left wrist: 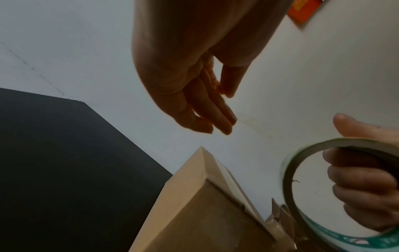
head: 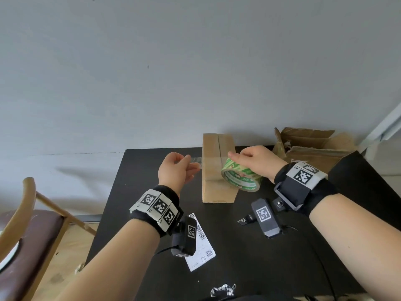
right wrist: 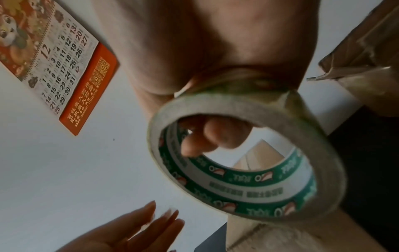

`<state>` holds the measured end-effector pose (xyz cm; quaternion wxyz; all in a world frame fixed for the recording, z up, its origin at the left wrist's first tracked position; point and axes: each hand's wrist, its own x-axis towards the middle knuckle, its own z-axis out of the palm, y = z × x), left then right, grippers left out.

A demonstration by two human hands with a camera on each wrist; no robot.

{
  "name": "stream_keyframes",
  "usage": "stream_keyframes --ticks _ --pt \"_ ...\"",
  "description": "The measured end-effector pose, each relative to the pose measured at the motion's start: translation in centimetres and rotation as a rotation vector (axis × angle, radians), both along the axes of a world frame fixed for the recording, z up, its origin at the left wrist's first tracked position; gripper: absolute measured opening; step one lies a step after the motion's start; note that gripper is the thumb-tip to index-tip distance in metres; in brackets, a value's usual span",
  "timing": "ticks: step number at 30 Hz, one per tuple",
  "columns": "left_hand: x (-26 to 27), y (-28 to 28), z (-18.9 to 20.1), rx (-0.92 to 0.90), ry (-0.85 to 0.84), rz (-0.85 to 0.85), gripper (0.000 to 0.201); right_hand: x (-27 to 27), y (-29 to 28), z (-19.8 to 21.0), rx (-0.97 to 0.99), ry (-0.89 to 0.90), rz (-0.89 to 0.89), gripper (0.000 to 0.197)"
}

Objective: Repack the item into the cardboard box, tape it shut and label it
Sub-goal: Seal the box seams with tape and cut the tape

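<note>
A long closed cardboard box point(head: 217, 183) lies on the black table point(head: 147, 192), its top seam running away from me. My right hand point(head: 249, 158) grips a green-and-white tape roll point(head: 240, 180) over the box's right side, fingers point(right wrist: 215, 136) hooked through the core point(right wrist: 248, 192). A clear tape strip point(head: 208, 160) stretches leftward from the roll, above the box top. My left hand point(head: 192, 162) pinches the strip's free end just left of the box. In the left wrist view, thumb and fingertips point(left wrist: 224, 95) meet above the box corner point(left wrist: 194, 213).
A torn open cardboard box point(head: 314, 146) stands at the back right. A white shipping label point(head: 201, 248) lies near the left wrist. A small dark tool point(head: 245, 220) lies under the right wrist. A wooden chair point(head: 28, 213) is left of the table. Checked cloth point(head: 223, 290) sits at the front edge.
</note>
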<state>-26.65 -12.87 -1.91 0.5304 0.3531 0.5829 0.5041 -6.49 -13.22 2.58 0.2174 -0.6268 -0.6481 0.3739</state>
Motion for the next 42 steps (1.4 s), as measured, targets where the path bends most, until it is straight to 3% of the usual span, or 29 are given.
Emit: stream_keyframes --ticks 3,9,17,25,42 --pt "0.8 -0.2 -0.9 -0.027 0.029 0.004 0.014 0.6 -0.1 -0.5 -0.043 0.012 0.037 0.048" --pt "2.1 -0.8 -2.0 -0.041 0.031 0.065 0.016 2.1 0.2 -1.2 -0.066 0.003 0.058 0.025" --pt "3.3 -1.3 -3.6 -0.069 0.098 0.135 0.015 5.1 0.6 -3.1 -0.003 -0.391 0.167 0.037" --pt "3.4 -1.6 -4.7 -0.096 0.166 0.171 0.015 5.1 1.9 -4.5 -0.005 -0.421 0.184 0.046" --pt "3.5 0.0 -5.5 -0.075 0.395 0.162 0.013 5.0 3.3 -6.0 0.001 -0.491 0.147 0.035"
